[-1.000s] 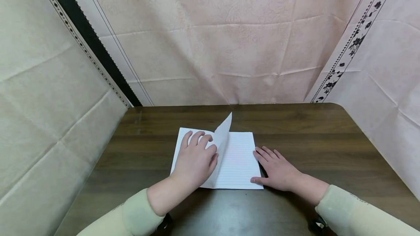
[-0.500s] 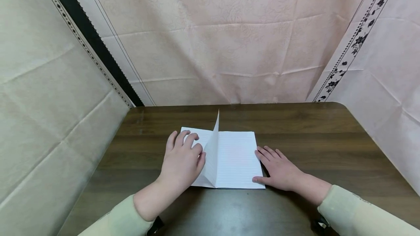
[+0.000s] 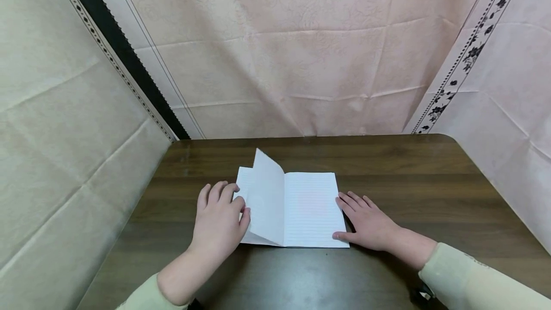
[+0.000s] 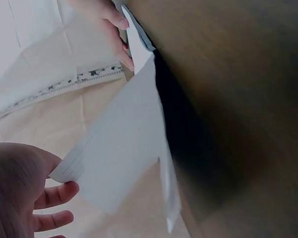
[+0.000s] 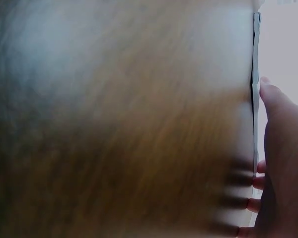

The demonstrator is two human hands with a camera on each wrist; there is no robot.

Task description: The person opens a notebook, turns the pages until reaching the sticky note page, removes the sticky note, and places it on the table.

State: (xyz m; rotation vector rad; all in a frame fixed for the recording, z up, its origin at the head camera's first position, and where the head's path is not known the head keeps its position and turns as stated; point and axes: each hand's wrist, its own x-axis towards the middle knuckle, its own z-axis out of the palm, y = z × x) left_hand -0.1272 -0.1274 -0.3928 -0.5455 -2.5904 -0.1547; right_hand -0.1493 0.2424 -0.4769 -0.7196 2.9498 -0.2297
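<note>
An open notebook with lined white pages lies on the table. My left hand is at its left side. In the left wrist view the thumb and forefinger pinch the outer edge of a single page, while the other fingers are loosely bent. That page stands raised and leans left over the left half of the notebook. My right hand rests along the right edge with its fingers extended, the thumb on the page margin. From the right wrist the notebook's thin edge shows beside the thumb.
The brown wooden table reaches back to a pale pink cloth. Light cloths also hang at the left and right. Dark wrist gear shows under the right sleeve.
My left hand has moved left and slightly toward me, carrying the page over from leaning right, through upright, to leaning left. The right hand has stayed at the notebook's right edge.
</note>
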